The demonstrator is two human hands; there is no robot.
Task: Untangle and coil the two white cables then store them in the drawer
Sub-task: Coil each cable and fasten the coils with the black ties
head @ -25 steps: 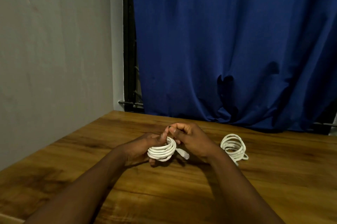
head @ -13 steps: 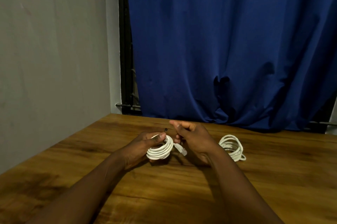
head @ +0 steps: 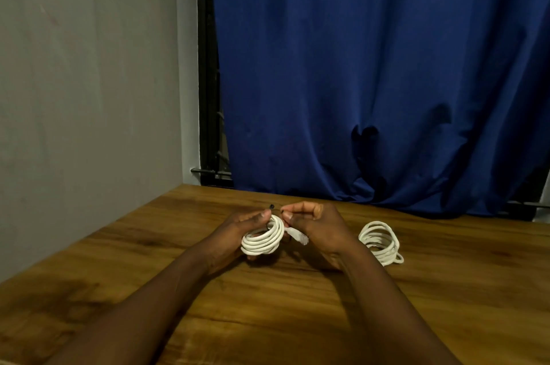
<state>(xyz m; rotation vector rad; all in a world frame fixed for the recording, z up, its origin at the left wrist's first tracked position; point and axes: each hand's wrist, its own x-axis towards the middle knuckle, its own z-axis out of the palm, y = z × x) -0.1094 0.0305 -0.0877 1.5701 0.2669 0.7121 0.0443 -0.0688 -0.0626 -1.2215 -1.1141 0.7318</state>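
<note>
White cable wound into a tight coil [head: 263,238] sits in the lower middle of the frame, held just above the wooden table [head: 446,305]. The left hand [head: 235,230] grips this coil: its fingers pass under the loops from the left, and its thumb presses down on their top. The cable's plug end [head: 298,236], a short whitish connector, sticks out from the right side of the coil, pointing toward the lower right, and lies against the fingers of the right hand [head: 320,225]. That hand is just beside the coil on its right. Its fingers are curled, with thumb and forefinger drawn together in a narrow pinch near the top of the loops, but what lies between the fingertips is too small to tell. A tiny dark tip [head: 271,206] shows just above the left thumb, between the two hands, and I cannot make out what it is. The second coil [head: 381,241] of white cable lies on the table to the right of the right wrist, near it but apart, with neither hand touching it and one loop trailing out at its lower right. Both forearms [head: 166,299] reach in from the bottom edge. Behind the table's far edge, a blue curtain [head: 372,67] fills the upper right of the frame. A grey wall [head: 89,82] takes the upper left, with a dark window frame [head: 208,82] between them.
</note>
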